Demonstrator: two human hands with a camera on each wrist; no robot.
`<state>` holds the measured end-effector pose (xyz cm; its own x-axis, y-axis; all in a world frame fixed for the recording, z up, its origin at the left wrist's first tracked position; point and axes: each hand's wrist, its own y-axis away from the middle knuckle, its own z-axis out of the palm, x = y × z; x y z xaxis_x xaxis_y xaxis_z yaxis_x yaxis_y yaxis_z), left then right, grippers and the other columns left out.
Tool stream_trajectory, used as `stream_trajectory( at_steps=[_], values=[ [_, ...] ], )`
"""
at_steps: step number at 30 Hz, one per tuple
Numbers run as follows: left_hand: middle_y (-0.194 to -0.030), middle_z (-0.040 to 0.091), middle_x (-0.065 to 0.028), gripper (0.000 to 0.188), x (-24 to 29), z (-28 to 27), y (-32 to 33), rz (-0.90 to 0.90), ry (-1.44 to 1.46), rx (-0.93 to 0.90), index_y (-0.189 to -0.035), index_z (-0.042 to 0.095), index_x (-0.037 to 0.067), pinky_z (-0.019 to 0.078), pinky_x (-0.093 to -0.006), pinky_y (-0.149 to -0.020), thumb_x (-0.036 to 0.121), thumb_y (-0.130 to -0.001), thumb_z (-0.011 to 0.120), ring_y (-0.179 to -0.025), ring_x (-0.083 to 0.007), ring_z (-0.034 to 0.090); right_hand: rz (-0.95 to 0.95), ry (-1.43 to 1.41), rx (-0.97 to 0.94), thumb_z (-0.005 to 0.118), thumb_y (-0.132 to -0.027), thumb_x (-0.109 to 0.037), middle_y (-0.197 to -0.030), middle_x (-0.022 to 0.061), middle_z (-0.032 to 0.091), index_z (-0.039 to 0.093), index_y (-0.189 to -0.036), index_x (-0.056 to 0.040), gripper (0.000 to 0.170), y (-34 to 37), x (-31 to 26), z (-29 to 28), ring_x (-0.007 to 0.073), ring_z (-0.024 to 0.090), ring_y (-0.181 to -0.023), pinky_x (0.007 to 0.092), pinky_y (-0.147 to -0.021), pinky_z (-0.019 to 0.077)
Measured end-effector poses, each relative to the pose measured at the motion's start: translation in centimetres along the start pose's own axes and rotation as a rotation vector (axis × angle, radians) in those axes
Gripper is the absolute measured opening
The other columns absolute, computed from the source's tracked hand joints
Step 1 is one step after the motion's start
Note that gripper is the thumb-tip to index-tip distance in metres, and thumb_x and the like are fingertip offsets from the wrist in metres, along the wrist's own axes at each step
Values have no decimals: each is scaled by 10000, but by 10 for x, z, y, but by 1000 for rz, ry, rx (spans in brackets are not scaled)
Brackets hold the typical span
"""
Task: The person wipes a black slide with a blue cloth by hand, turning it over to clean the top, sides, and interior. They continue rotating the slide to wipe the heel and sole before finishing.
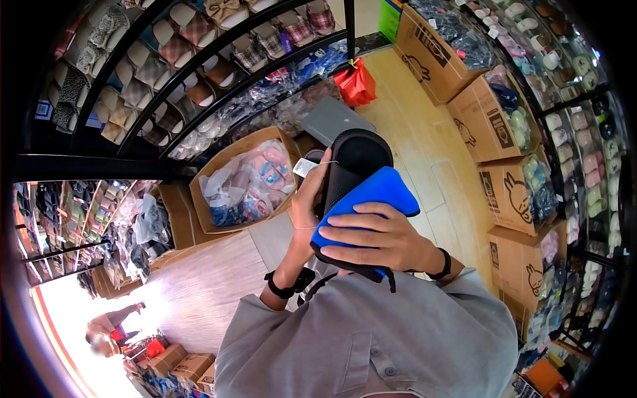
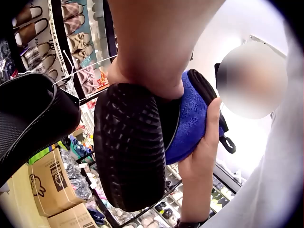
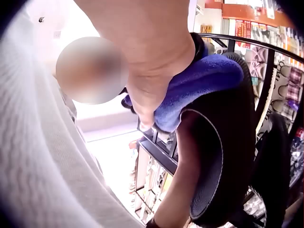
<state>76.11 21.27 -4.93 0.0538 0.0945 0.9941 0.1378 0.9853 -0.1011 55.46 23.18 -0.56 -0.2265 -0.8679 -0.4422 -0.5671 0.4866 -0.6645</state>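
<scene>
Head view, item one: blue fleecy piece [image 1: 378,190], black-edged, in front of the grey shirt [image 1: 431,331]; long axis from about 8 to 2 o'clock; I see it, from my remote seat, overlapping the near part of item two, black shoe [image 1: 342,186], whose opening shows at 12 o'clock of the blue; shoe axis from about 7 to 1 o'clock.

Item three: left hand [image 1: 306,202], at 9 o'clock of both; fingers curled about the shoe, though I cannot make out every fingertip, some being hidden by black material; item four: right hand [image 1: 378,239], at 5 o'clock, the nearer to the blue piece; four fingers laid across its face, thumb opposite in the left wrist view, so I log it as pinching the piece; how far blue and shoe interlock, I cannot tell.

Item five: second black shoe [image 2: 52,121], at 9 o'clock in the left wrist view; item six: white tag [image 1: 304,167], on a cord at 11 o'clock of the hands; I judge the cord liable to snag.

Edges and room: open carton [image 1: 210,220] at 10 o'clock; grey box [image 1: 337,121] at 12, beyond the shoe; rabbit-printed carton [image 1: 517,199] at 3, well apart; tan floor [image 1: 424,152] between, at 1 to 3, the widest swing by my judgement.
</scene>
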Motion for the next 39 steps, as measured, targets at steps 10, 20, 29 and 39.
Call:
stream_trajectory(
  at_steps=[10, 20, 29, 39],
  values=[
    [-1572, 602, -217, 752, -18, -20, 11, -2, -66, 73, -1622, 476, -72, 489, -356, -1142, 156, -952, 730, -1365, -257, 635, 72, 3, 34, 758, -973, -317, -1462, 60, 701, 753, -1366, -160, 422, -9, -7, 26, 253, 648, -1358, 468, -1148, 489],
    [-1455, 665, -217, 834, -14, -60, -3, 222, -189, 27, -1643, 462, -46, 509, -388, -1117, 217, -911, 762, -1306, -258, 664, 167, 110, 12, 748, -951, -288, -1488, 76, 675, 735, -1391, -144, 463, -37, -1, 57, 285, 636, -1372, 496, -1156, 484],
    [-1541, 623, -264, 768, -11, -139, -24, 148, -277, 108, -1583, 512, -82, 486, -411, -1141, 211, -914, 751, -1323, -324, 669, 270, 165, 37, 822, -905, -271, -1458, 89, 703, 759, -1360, -132, 479, -112, 19, 92, 333, 658, -1328, 528, -1121, 491],
    [-1474, 660, -241, 741, 4, -205, -40, 337, -189, 127, -1610, 486, -66, 519, -389, -1090, 162, -949, 732, -1278, -298, 685, 235, 226, 12, 861, -857, -363, -1447, 66, 717, 788, -1322, -166, 510, -173, 4, 140, 298, 667, -1334, 511, -1133, 473]
  ],
)
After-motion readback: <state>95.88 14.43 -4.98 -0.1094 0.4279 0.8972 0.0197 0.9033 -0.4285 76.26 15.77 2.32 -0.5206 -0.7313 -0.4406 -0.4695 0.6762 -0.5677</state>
